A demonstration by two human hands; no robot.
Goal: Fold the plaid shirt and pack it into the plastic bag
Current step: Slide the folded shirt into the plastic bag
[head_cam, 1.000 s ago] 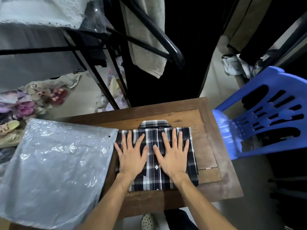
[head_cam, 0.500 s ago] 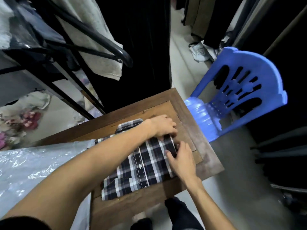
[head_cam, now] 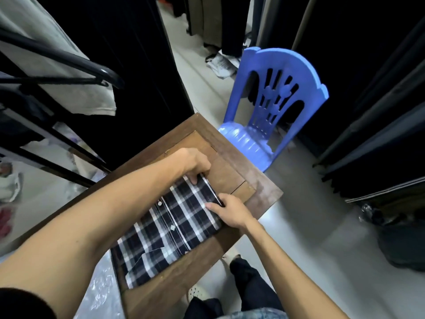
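Folded plaid shirt [head_cam: 171, 223] lies flat on the wooden table [head_cam: 257, 180]. Left hand [head_cam: 195, 163] and right hand [head_cam: 230, 211] each have a closed grip pinching its right edge. Risk: lifting by one edge lets the layers sag and unfold; the shirt may slide off the near table edge. Plastic bag [head_cam: 101, 293] is mostly cut off at lower left, opening not visible; the left arm hides the shirt's collar end.

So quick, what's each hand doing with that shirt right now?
Left hand: closed, fingers pinching the far edge of the plaid shirt.
Right hand: closed, gripping the same edge nearer the person.
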